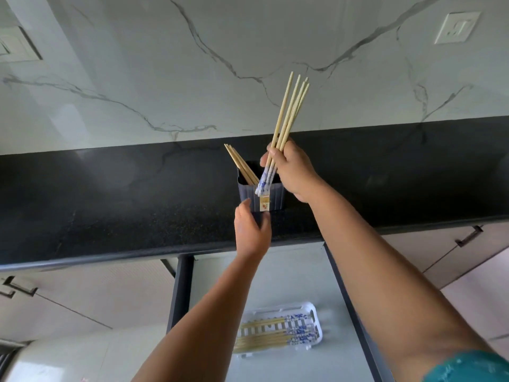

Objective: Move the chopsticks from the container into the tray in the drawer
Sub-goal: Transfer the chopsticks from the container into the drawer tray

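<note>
The right hand [293,172] is clenched around a bunch of chopsticks [286,122], their patterned ends just above the container [271,195] on the counter [110,205]. The left hand [252,230] grips the container's near base. More chopsticks lie in the white tray [312,307] in the open drawer [275,274] below.

A bundle of pale bamboo chopsticks [289,114] with blue-and-white patterned ends is gripped mid-shaft, patterned ends down over the dark ribbed container [271,197]. Left of the grip, perhaps three more lean in it. Well below, others lie flat in the white slotted tray [314,310].
</note>
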A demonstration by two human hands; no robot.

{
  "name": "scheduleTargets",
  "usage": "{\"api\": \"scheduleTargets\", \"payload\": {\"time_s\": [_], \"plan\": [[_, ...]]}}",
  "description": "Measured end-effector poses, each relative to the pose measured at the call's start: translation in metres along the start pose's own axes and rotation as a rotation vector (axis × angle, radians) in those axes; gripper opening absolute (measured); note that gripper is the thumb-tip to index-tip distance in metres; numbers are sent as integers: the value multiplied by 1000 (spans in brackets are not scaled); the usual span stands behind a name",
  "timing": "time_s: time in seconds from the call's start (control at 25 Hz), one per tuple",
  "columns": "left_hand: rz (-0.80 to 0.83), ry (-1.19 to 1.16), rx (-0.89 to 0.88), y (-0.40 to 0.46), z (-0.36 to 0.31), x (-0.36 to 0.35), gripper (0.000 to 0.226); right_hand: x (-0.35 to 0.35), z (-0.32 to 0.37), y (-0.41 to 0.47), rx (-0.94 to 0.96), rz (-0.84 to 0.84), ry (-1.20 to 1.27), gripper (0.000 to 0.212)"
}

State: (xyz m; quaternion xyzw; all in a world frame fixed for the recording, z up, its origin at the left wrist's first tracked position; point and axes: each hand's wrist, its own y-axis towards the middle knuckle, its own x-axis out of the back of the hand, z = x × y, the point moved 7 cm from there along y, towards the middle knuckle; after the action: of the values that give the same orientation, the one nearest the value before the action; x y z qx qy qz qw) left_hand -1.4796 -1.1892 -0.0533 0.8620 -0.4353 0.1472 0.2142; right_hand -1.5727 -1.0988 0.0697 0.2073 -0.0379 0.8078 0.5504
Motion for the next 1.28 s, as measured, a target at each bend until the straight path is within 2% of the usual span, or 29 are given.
{"api": "scheduleTargets", "payload": {"time_s": [0.08, 0.12, 0.2, 0.24, 0.36, 0.44, 0.52, 0.6, 0.68, 0.72, 0.84, 0.92, 1.08, 1.28], "plan": [[117, -35, 90, -45, 17, -18, 76, -14, -28, -48, -60, 96, -138, 15], [186, -60, 185, -67, 30, -30, 67, -25, -50, -71, -112, 159, -208, 15], [317, -199, 435, -112, 58, -54, 22, -53, -92, -115, -208, 287, -278, 18], [380, -319, 541, -133, 67, -66, 16, -68, -110, -134, -230, 355, -304, 20], [529, -572, 718, -185, 91, -88, 25, -104, -151, -175, -218, 608, -455, 19], [671, -445, 759, -210, 108, -88, 25, -111, -178, -190, -228, 702, -560, 17], [763, 5, 642, -218, 138, -71, 32, -109, -207, -201, -210, 741, -725, 17], [601, 384, 504, -209, 166, -36, 20, -104, -240, -216, -216, 790, -945, 32], [448, 464, 358, -201, 175, -8, 13, -104, -269, -232, -280, 828, -1083, 48], [453, 489, 270, -200, 176, -3, 16, -107, -280, -237, -304, 848, -1116, 50], [702, 667, 121, -211, 189, -14, 52, -128, -293, -239, -243, 876, -1152, 47], [845, 770, 87, -217, 199, -22, 67, -139, -293, -233, -155, 853, -1155, 47], [938, 904, 94, -212, 212, -28, 80, -143, -301, -226, -118, 804, -1161, 47], [1000, 944, 110, -214, 220, -36, 90, -128, -299, -233, -22, 709, -1002, 53]]}}
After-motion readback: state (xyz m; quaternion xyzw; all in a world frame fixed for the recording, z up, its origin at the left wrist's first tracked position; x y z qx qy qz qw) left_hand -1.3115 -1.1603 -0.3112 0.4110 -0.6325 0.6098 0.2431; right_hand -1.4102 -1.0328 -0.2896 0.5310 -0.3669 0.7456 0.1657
